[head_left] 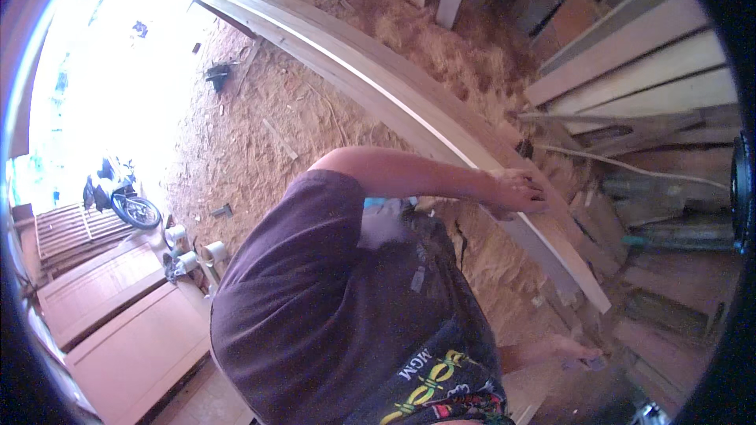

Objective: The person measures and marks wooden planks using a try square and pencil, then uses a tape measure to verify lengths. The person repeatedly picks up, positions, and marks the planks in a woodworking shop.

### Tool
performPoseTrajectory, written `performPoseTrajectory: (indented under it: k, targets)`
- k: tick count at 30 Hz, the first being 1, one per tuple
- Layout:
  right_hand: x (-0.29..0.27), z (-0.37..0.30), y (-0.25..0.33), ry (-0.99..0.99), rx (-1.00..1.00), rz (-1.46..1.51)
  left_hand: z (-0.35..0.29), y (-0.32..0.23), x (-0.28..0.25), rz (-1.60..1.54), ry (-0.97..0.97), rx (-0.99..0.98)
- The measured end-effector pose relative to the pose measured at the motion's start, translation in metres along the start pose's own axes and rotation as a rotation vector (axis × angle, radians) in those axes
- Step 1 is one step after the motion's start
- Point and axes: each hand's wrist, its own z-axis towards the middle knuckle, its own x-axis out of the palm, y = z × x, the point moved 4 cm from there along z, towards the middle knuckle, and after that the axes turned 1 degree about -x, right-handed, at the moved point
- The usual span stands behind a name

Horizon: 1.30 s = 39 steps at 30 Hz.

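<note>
My left hand (516, 193) lies across a long pale wooden board (417, 106). Its fingers curl over the far side, and its thumb is toward the near edge. The board runs diagonally from the upper left to the lower right, with a lighter strip along its length. Lower down, past the near end of the board, is my right hand (579, 354). It is dim and blurred, so what its fingers hold, if anything, does not show. My dark printed shirt (339, 307) fills the lower middle and hides part of my right arm.
Sawdust and shavings cover the floor (260, 126). Several planks (630, 55) are stacked at the right, with a pale cord (630, 164) nearby. Panelled wooden doors (142, 346) lie at the lower left. Beyond them stands a wheeled vehicle (135, 208) near the bright opening.
</note>
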Motion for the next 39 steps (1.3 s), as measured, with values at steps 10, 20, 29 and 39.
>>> performPoseTrajectory:
  k: [10,20,29,39]
  targets:
    - [0.097,-0.145,0.093,0.17,0.06,0.206,-0.243,0.061,-0.065,0.146,-0.168,-0.335]
    - [0.206,-0.385,0.187,0.6,0.108,0.461,-0.47,0.164,-0.13,0.161,-0.223,-0.812]
    - [0.285,-0.524,0.284,0.795,0.066,0.561,-0.59,0.24,-0.161,0.217,-0.306,-0.947]
    - [0.431,-0.746,0.39,1.155,0.165,0.736,-0.747,0.323,-0.228,0.109,-0.391,-1.0]
